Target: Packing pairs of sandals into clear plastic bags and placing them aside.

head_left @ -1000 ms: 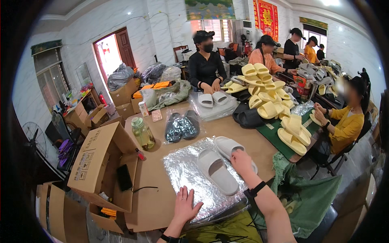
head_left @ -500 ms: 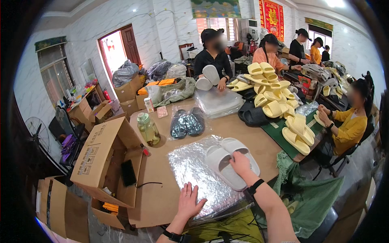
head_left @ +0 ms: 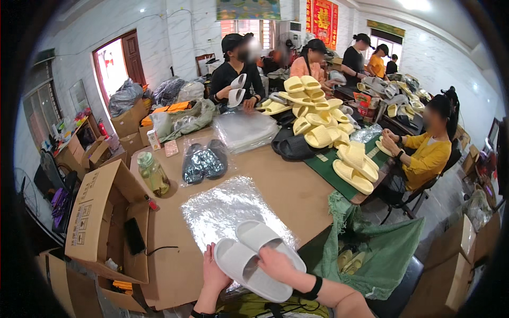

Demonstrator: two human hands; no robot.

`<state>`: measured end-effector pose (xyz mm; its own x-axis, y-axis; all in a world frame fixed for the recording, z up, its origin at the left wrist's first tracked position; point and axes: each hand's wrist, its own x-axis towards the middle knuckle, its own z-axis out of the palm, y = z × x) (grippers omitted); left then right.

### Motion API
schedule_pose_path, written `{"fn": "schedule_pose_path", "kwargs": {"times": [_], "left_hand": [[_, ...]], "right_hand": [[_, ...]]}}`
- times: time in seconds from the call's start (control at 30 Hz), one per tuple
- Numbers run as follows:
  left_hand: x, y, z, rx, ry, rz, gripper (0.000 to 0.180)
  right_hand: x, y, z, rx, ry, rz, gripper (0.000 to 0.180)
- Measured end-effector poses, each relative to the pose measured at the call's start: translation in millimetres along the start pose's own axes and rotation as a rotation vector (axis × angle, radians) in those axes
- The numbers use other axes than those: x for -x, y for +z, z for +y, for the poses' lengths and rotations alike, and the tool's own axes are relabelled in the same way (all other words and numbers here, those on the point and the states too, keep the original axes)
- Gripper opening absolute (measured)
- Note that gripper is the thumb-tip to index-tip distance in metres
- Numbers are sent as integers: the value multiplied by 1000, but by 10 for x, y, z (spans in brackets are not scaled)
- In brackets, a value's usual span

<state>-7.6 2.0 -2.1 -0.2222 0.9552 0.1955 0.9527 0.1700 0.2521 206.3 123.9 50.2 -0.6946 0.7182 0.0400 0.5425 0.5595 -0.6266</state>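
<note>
Two white slippers (head_left: pixel 254 257) lie on a clear plastic bag (head_left: pixel 222 209); the right hand (head_left: pixel 275 263) rests on them, seemingly gripping, while the left hand (head_left: pixel 213 273), fingers extended, touches one's edge.

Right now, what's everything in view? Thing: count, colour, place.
white slippers: 2, white, side by side at the near table edge, under the hands
plastic bags: stack, clear and shiny, under the white slippers
bagged dark slippers: 1 pair, dark, mid-table
bottle: 1, yellowish, left of the bagged pair
cardboard box: 1, brown, open, at the table's left edge
yellow slippers: pile, pale yellow, far right of the table
green sack: 1, green, right of the table
other people: several, seated or standing at the far side and right
left hand: touches the nearer white slipper's left edge
right hand: rests on the white slippers
</note>
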Motion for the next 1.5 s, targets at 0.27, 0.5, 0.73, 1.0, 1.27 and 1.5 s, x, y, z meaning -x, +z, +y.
{"fn": "schedule_pose_path", "kwargs": {"times": [0.27, 0.5, 0.73, 1.0, 1.27, 1.5], "left_hand": [[-6, -51, 127, 94, -93, 9, 82], [31, -62, -7, 116, -57, 4, 98], [-76, -289, 100, 243, -89, -125, 90], [-29, -425, 417, 210, 165, -71, 63], [13, -247, 360, 246, 166, -94, 45], [-110, -336, 358, 339, 109, -114, 35]], "right_hand": [[59, -47, 507, 144, 108, 259, 25], [546, -490, 856, 109, 308, 471, 26], [1127, -458, 1087, -344, 321, 698, 22], [1112, -545, 876, -274, 208, 694, 26], [1052, -520, 676, -304, 213, 641, 33], [1060, -561, 753, -318, 203, 688, 32]]}}
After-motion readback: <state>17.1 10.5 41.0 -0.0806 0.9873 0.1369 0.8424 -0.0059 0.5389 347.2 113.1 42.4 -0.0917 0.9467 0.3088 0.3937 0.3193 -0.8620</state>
